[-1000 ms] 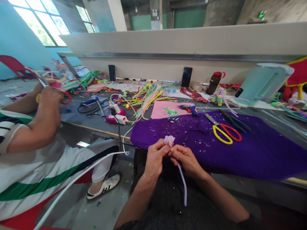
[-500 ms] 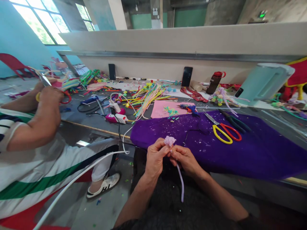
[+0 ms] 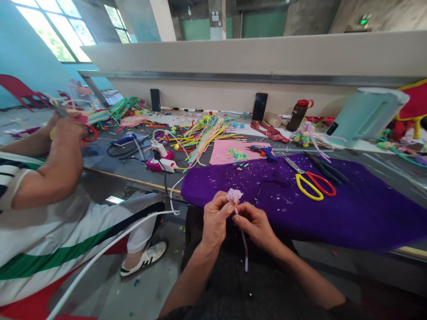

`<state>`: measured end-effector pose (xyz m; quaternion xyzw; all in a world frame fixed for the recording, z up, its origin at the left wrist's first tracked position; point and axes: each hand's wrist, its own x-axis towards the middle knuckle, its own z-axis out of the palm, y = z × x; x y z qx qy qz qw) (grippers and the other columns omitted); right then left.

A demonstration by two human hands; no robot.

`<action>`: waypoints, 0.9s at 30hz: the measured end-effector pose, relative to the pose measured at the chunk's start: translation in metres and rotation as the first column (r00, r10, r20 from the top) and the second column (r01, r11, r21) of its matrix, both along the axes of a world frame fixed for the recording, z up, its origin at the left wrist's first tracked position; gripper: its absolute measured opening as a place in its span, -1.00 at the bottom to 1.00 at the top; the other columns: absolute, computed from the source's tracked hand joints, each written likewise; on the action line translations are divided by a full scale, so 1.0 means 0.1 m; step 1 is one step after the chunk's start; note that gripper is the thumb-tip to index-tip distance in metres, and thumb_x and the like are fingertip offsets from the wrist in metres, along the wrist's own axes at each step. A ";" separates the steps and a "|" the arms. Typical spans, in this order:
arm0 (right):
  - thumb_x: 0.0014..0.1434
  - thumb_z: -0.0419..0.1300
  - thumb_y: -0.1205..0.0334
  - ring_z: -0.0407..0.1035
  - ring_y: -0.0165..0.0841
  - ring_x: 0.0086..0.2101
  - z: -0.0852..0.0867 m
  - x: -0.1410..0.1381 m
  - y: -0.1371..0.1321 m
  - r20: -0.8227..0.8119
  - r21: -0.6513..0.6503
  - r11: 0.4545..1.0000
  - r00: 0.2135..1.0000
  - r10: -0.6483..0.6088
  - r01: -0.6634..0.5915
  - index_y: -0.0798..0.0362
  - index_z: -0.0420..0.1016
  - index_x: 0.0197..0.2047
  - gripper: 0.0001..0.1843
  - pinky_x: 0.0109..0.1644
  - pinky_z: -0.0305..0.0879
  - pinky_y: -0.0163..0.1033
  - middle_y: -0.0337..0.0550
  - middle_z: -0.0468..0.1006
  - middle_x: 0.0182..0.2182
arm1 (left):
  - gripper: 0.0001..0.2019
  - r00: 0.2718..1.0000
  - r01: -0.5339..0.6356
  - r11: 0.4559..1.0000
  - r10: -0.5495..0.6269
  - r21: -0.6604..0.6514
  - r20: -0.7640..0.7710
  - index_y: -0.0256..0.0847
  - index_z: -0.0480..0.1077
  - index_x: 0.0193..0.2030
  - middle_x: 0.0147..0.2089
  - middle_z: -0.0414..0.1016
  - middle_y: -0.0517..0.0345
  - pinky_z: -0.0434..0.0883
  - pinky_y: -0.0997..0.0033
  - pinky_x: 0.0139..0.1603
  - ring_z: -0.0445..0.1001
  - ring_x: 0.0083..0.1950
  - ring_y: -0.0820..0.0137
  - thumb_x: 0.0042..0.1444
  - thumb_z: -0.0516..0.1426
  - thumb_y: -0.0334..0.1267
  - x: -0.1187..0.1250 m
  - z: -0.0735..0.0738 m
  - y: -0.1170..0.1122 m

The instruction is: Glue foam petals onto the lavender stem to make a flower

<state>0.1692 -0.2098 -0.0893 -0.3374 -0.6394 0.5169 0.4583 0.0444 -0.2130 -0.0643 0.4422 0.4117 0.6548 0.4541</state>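
A pale lilac pipe-cleaner flower (image 3: 235,195) rises above my fingertips in front of my chest. My left hand (image 3: 215,218) pinches it just below the fluffy head. Lower on its stem (image 3: 246,255), my right hand (image 3: 254,224) grips with thumb and fingers, and the stem's loose end hangs down over my dark clothing. Just beyond my hands lies a purple cloth (image 3: 230,178) sprinkled with small scraps. Scissors (image 3: 312,184) with one yellow and one red handle rest on it to the right, beside dark-handled pliers (image 3: 327,169).
A glue gun (image 3: 263,151) lies on a pink sheet (image 3: 218,151). Bundled coloured pipe cleaners (image 3: 207,138), a power strip (image 3: 163,165), a brown bottle (image 3: 298,114) and a teal kettle (image 3: 365,115) stand behind. At left a co-worker (image 3: 63,138) holds scissors; a white cable (image 3: 126,231) crosses nearby.
My right hand's fingers have shifted on the stem, and more of it shows below the flower head. The hanging end has swung left. The co-worker's hands moved slightly.
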 end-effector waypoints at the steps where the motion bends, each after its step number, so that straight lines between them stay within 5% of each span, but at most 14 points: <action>1: 0.10 0.18 0.21 0.23 -0.44 -0.47 0.00 0.00 0.00 0.018 0.024 1.000 1.000 -0.010 0.009 0.06 0.41 -0.32 -0.89 -0.38 0.17 -0.35 -0.29 0.39 -0.50 | -0.91 1.000 0.003 1.000 -0.003 -0.002 0.001 -0.21 0.49 -0.51 -0.43 0.33 0.19 0.25 0.48 -0.31 0.30 -0.34 0.43 -0.06 0.19 -0.29 0.00 0.00 0.00; 7: 0.11 0.18 0.21 0.20 -0.47 -0.50 0.04 -0.01 0.03 -0.024 0.012 0.998 0.998 -0.056 0.057 0.09 0.43 -0.39 -0.88 -0.41 0.14 -0.37 -0.31 0.37 -0.54 | -0.90 1.000 0.019 0.999 -0.018 -0.039 0.020 -0.21 0.51 -0.50 -0.41 0.36 0.19 0.26 0.48 -0.28 0.32 -0.33 0.44 -0.07 0.22 -0.25 0.04 -0.01 0.02; 12: 0.19 0.10 0.15 0.11 -0.54 -0.62 0.11 0.05 0.05 -0.102 -0.060 0.997 0.993 -0.053 0.047 0.10 0.41 -0.41 -0.77 -0.56 0.03 -0.41 -0.34 0.31 -0.62 | -0.80 0.995 0.092 0.994 -0.094 -0.053 -0.032 -0.22 0.54 -0.30 -0.32 0.40 0.14 0.23 0.51 -0.41 0.31 -0.35 0.45 -0.01 0.18 -0.17 0.05 0.00 0.05; 27: 0.15 0.15 0.16 0.00 -0.60 -0.71 0.09 0.07 0.08 -0.355 -0.289 0.954 0.934 -0.032 -0.077 0.13 0.40 -0.43 -0.78 -0.67 -0.14 -0.45 -0.36 0.29 -0.68 | -0.80 0.956 0.129 0.990 -0.138 -0.051 -0.259 -0.23 0.50 -0.46 -0.41 0.35 0.18 0.19 0.51 -0.44 0.26 -0.40 0.48 0.08 0.12 -0.21 0.01 0.03 0.04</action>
